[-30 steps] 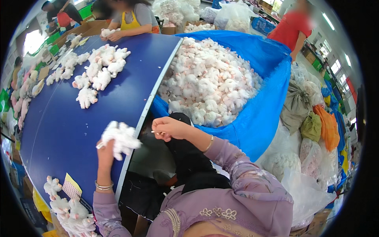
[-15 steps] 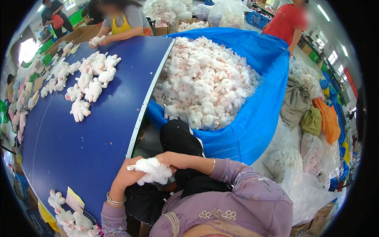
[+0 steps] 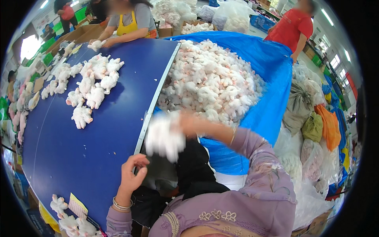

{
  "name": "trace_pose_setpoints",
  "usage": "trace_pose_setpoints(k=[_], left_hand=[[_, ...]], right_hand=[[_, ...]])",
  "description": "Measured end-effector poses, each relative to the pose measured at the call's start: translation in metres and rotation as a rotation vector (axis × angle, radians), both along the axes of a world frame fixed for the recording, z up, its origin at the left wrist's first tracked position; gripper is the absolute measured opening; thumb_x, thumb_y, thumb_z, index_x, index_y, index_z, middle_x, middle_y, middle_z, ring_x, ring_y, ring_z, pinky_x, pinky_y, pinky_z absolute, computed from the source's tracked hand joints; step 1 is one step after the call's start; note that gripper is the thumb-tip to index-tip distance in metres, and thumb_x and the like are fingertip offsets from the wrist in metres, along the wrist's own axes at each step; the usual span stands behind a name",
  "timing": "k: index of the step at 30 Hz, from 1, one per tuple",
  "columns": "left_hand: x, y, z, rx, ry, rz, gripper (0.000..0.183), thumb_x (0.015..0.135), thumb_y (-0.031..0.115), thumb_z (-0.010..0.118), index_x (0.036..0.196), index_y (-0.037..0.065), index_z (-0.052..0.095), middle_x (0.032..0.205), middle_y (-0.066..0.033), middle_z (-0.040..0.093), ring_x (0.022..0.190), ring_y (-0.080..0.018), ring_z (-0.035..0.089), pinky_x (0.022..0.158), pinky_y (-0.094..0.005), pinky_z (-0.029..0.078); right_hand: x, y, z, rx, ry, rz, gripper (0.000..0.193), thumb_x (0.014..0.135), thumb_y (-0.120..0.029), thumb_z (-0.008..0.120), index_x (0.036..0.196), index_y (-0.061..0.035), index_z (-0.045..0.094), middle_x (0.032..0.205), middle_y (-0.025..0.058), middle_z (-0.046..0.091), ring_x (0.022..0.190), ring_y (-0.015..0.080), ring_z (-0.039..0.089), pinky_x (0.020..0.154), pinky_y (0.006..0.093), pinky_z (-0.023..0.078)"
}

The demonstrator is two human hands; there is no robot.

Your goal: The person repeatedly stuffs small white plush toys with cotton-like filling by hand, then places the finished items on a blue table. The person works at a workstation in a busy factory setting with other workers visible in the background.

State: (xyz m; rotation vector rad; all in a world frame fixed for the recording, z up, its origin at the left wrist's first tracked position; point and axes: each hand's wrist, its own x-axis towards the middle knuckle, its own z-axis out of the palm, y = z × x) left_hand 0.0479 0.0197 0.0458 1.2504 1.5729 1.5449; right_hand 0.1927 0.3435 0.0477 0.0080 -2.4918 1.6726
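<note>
A white plush toy (image 3: 164, 136), smeared by motion, hangs from my right hand (image 3: 189, 123) above my lap, between the blue table and the heap. My left hand (image 3: 133, 170) is raised at the table's near right edge, fingers curled loosely apart, holding nothing. To the right of the table, a large blue tarp container (image 3: 256, 134) holds a big heap of white plush toys (image 3: 213, 79) with pinkish parts. Farther up the table lies a cluster of the same white plush toys (image 3: 94, 83).
The blue table (image 3: 87, 158) has a pale metal edge (image 3: 158, 94). Several plush toys (image 3: 75, 225) and a yellow-edged printed card (image 3: 77, 206) lie near left. Across the table a person in a yellow apron (image 3: 128, 25) handles a toy. A person in red (image 3: 290, 29) stands beyond the tarp. Bulging sacks (image 3: 327, 124) line the right.
My left hand has let go of the plush toy. My right hand has swung it up and away, toward the tarp container. The person in red has lowered an arm toward the tarp.
</note>
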Motion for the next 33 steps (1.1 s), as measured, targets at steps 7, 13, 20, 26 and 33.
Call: trace_pose_setpoints(k=[7, 13, 20, 26, 33], left_hand=[[-0.009, 0.001, -0.014, -0.082, -0.108, 0.047, 0.008, 0.089, 0.001, 0.055, 0.091, -0.001, 0.063, 0.078, -0.0045, 0.065, 0.064, -0.0069, 0.057, 0.059, -0.0202, 0.046], [-0.01, 0.001, -0.014, -0.119, -0.113, 0.078, 0.009, 0.09, 0.0, 0.054, 0.09, -0.001, 0.063, 0.077, -0.005, 0.066, 0.063, -0.007, 0.057, 0.059, -0.0204, 0.047], [-0.01, 0.0, -0.011, -0.135, -0.179, 0.129, 0.012, 0.091, 0.001, 0.05, 0.089, -0.002, 0.061, 0.076, -0.0075, 0.065, 0.062, -0.0093, 0.058, 0.059, -0.0216, 0.048], [-0.015, 0.004, -0.008, -0.135, -0.23, 0.156, 0.012, 0.091, -0.002, 0.051, 0.09, -0.001, 0.062, 0.077, -0.0073, 0.066, 0.064, -0.0088, 0.058, 0.06, -0.0214, 0.048], [-0.013, 0.001, -0.015, -0.123, -0.231, 0.123, 0.011, 0.092, 0.0, 0.052, 0.089, 0.0, 0.063, 0.077, -0.0066, 0.066, 0.064, -0.0082, 0.058, 0.06, -0.0212, 0.048]], right_hand=[[0.0, 0.232, 0.101, -0.851, 0.262, -0.836, 0.023, 0.094, -0.026, 0.058, 0.095, -0.0037, 0.058, 0.066, -0.0039, 0.049, 0.048, 0.004, 0.041, 0.039, 0.0163, 0.029], [-0.001, 0.111, -0.015, -0.742, -0.103, -0.748, 0.012, 0.091, -0.014, 0.056, 0.092, -0.0021, 0.057, 0.071, -0.0013, 0.052, 0.047, 0.0062, 0.042, 0.038, 0.021, 0.031], [0.077, 0.109, 0.129, -0.245, 0.881, -0.682, 0.014, 0.092, -0.011, 0.049, 0.098, -0.0003, 0.056, 0.092, 0.0097, 0.057, 0.069, 0.0149, 0.048, 0.058, 0.0249, 0.038], [0.15, 0.264, 0.287, 0.837, -0.33, -1.12, 0.034, 0.094, -0.027, 0.05, 0.115, -0.0005, 0.055, 0.114, 0.0219, 0.054, 0.102, 0.0306, 0.048, 0.086, 0.0358, 0.037], [0.047, 0.324, 0.298, 1.28, 0.765, -1.415, 0.044, 0.094, -0.037, 0.051, 0.107, 0.0048, 0.056, 0.111, 0.0307, 0.055, 0.107, 0.0443, 0.051, 0.094, 0.048, 0.038]])
